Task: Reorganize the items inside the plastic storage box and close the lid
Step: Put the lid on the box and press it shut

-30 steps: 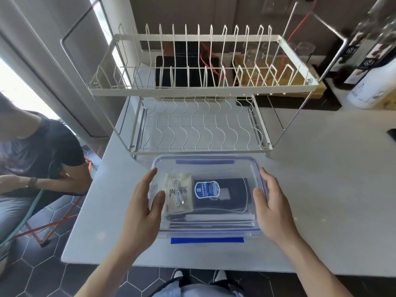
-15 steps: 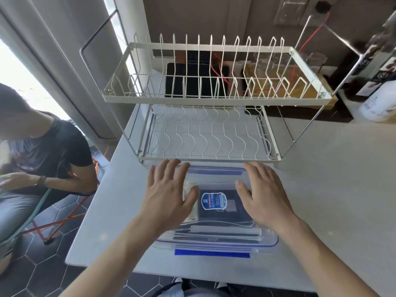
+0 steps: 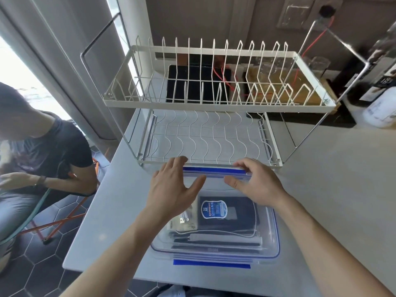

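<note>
The clear plastic storage box (image 3: 270, 243) stands on the pale table near its front edge, with the clear lid (image 3: 216, 188) lying on top. Through the lid I see a dark pouch with a blue label (image 3: 214, 209), a packet with a white cable (image 3: 183, 221) and flat dark strips (image 3: 214, 240). My left hand (image 3: 173, 189) rests flat on the lid's far left part, fingers reaching over the far edge. My right hand (image 3: 257, 183) curls over the far blue latch (image 3: 214, 169), thumb below it. The near blue latch (image 3: 212, 264) sticks out flat.
A white two-tier wire dish rack (image 3: 214, 106) stands directly behind the box, its lower front rail touching my fingertips' zone. A seated person (image 3: 42, 151) is at the left beside the table. Bottles (image 3: 381, 99) stand at the far right. The table edge (image 3: 102, 273) is near.
Both hands left the box's sides, passed over the lid and now sit at its far edge on the far latch. The view has tilted and closed in.
</note>
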